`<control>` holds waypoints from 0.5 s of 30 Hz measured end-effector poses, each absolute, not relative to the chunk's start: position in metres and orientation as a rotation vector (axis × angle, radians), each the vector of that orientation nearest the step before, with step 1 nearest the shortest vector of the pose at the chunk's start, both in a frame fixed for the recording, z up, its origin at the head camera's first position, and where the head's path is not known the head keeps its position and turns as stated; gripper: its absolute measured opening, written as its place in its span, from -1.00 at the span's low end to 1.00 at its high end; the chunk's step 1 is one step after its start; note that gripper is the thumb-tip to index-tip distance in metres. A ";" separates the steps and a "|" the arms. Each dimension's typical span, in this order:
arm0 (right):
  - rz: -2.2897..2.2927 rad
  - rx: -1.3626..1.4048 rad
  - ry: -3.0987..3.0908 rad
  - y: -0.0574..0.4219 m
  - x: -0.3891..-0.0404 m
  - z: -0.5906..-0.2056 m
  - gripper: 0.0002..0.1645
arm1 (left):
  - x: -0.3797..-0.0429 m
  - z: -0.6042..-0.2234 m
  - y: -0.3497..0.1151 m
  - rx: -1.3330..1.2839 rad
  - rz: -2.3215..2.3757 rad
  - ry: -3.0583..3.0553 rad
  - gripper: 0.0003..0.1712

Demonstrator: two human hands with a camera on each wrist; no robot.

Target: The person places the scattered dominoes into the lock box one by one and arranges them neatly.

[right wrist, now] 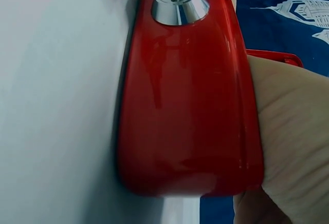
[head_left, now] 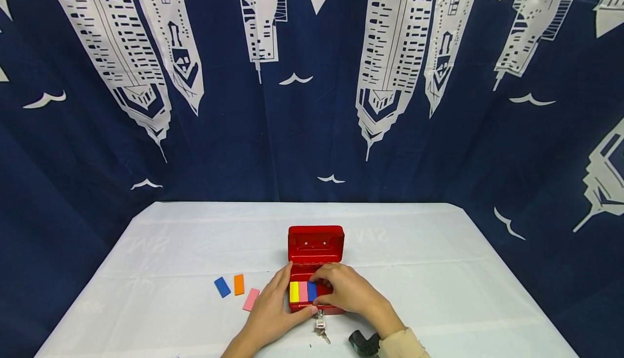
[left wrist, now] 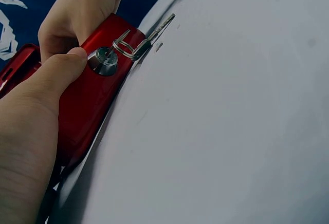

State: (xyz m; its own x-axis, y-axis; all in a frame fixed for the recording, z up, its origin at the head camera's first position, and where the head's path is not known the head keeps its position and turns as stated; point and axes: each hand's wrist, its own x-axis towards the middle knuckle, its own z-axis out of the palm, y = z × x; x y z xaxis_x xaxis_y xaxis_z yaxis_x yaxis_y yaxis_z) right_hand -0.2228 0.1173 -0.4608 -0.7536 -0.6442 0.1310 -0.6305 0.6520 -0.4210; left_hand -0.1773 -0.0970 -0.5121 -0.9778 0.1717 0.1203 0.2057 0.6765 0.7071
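A small red cash box (head_left: 329,310) stands with its lid (head_left: 316,243) raised. Side by side in its left part lie a yellow block (head_left: 294,292), a pink block (head_left: 303,291) and a blue block (head_left: 312,291). My right hand (head_left: 351,290) reaches in from the right and pinches the blue block between thumb and fingers; its fingertips are hidden in the wrist views. My left hand (head_left: 273,312) grips the box at its left front corner, fingers along the side and thumb (left wrist: 61,72) across the front beside the lock (left wrist: 104,62). Keys (head_left: 322,334) hang from that lock.
Left of the box, on the white table (head_left: 195,239), lie a loose blue block (head_left: 222,287), an orange block (head_left: 239,284) and a pink block (head_left: 251,299). A black device (head_left: 364,343) shows by the right wrist. Dark blue patterned cloth (head_left: 302,130) hangs behind.
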 end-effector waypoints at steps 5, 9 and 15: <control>-0.711 -1.075 2.817 0.118 -0.223 -0.460 -0.57 | -0.178 -0.513 -0.096 -0.314 -1.203 -2.833 0.35; -0.710 -1.071 2.819 0.118 -0.222 -0.460 -0.56 | -0.178 -0.514 -0.096 -0.311 -1.214 -2.832 0.36; -0.711 -1.058 2.824 0.118 -0.222 -0.460 -0.56 | -0.178 -0.514 -0.097 -0.316 -1.215 -2.826 0.35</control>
State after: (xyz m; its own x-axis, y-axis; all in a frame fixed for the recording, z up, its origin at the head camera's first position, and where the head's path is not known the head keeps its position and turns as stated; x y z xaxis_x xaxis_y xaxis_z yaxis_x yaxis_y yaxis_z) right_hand -0.2219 0.1183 -0.4596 -0.7658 -0.6324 0.1170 -0.6124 0.6615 -0.4328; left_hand -0.1781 -0.0967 -0.5137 -0.9780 0.1671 0.1250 0.2057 0.6709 0.7125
